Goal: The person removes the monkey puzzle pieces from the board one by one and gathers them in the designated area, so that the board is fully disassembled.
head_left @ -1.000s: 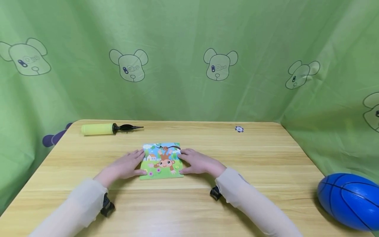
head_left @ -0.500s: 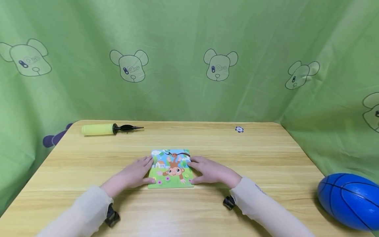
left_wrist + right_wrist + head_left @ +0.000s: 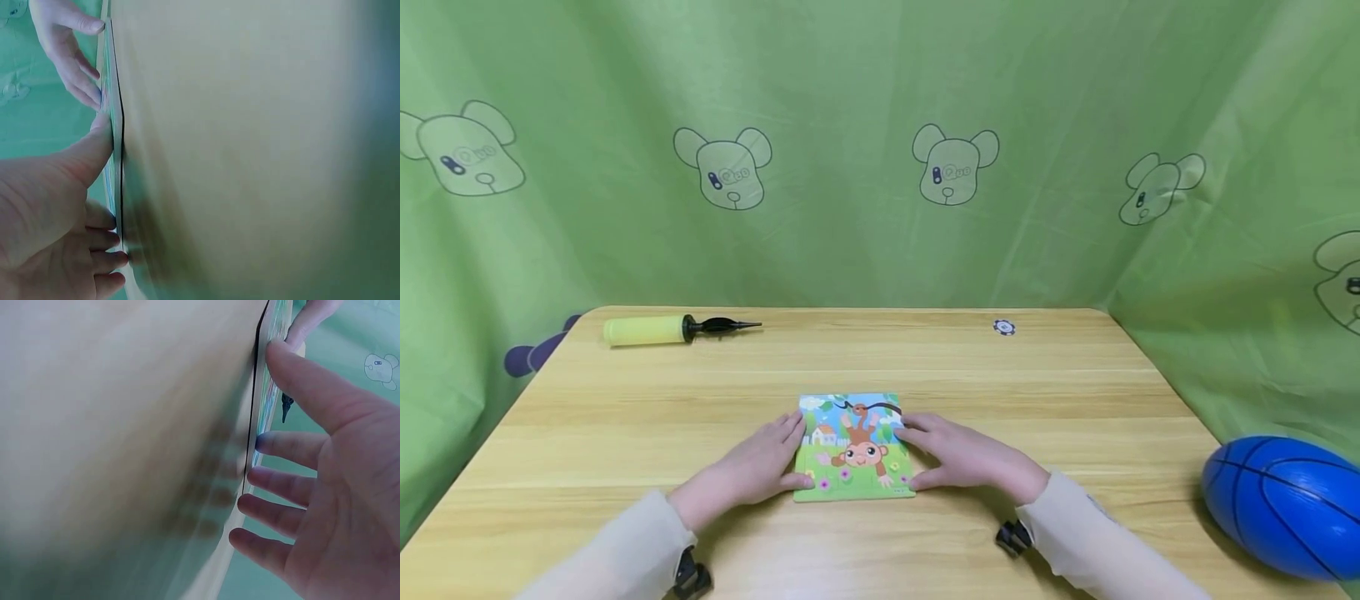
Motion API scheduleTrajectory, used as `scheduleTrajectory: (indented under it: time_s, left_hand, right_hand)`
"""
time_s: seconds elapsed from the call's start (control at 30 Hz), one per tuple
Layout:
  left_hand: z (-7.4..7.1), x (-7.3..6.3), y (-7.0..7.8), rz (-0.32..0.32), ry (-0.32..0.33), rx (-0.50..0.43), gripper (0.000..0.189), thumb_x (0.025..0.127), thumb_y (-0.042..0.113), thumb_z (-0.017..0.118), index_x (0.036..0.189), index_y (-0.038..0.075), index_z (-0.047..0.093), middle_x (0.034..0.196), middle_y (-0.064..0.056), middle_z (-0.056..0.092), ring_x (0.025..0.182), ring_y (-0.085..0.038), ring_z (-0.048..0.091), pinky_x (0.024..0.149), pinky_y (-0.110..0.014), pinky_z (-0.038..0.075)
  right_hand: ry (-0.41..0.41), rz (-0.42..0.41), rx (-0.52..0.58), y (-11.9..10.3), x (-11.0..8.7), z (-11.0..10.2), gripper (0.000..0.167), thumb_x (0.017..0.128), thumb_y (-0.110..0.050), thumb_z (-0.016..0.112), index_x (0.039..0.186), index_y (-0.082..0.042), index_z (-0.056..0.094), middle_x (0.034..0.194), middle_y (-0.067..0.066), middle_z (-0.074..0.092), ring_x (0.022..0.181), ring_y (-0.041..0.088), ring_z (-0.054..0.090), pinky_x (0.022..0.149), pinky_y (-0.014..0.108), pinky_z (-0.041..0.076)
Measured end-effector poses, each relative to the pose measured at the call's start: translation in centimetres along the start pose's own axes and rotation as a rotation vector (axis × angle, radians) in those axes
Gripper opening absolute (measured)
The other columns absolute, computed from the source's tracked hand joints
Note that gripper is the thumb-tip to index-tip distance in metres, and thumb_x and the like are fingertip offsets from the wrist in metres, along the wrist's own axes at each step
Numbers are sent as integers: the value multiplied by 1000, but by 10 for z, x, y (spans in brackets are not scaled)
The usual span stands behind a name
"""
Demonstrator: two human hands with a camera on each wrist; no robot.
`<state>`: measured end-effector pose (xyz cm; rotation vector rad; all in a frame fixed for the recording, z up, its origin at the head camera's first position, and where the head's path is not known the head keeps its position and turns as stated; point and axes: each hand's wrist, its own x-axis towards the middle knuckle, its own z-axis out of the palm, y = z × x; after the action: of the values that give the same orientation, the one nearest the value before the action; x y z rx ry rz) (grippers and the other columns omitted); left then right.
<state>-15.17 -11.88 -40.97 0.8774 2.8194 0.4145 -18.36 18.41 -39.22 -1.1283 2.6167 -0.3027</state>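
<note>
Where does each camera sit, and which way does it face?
Head: on the head, facing forward and down at the board; both sleeves, left hand and right hand show.
Left wrist: on that wrist, facing the board nearly edge-on; both hands show.
Right wrist: on that wrist, facing likewise; right hand and part of the left hand show.
Both wrist views share the board and curtain.

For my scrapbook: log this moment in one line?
item: monkey-picture board | left fingers: touching left edge | right fingers: touching right edge

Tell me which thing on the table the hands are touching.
The square monkey picture, between the left hand and the right hand; the yellow pump, round chip and blue ball lie apart from both hands.
</note>
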Motion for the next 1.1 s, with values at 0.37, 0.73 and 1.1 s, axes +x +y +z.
scheduleTrajectory:
  time_s: [0.37, 0.73, 1.1]
  left_hand:
    - [6, -4, 9, -20, 17, 24, 83, 85, 47, 57, 135, -14, 31, 143, -28, 24, 130, -41, 25, 107, -47, 21]
    - [3, -4, 13, -26, 9, 43, 82, 85, 47, 57, 135, -14, 32, 142, -28, 26, 130, -41, 25, 107, -47, 21]
    - [2, -3, 13, -30, 3, 42, 82, 85, 47, 58, 135, -14, 32, 142, -28, 27, 130, -41, 25, 107, -47, 22]
  right_hand:
    - [-18, -6, 20, 0, -7, 0, 73, 82, -40, 66, 138, 0, 40, 143, 20, 30, 129, 35, 29, 104, 46, 30]
    - [54, -77, 7, -7, 16, -16, 69, 79, -40, 68, 130, 3, 49, 129, 19, 48, 117, 32, 46, 97, 44, 39]
    - [4, -95, 75, -30, 87, -17, 59, 80, -32, 71, 129, -5, 52, 107, 3, 55, 89, 13, 53, 79, 24, 46]
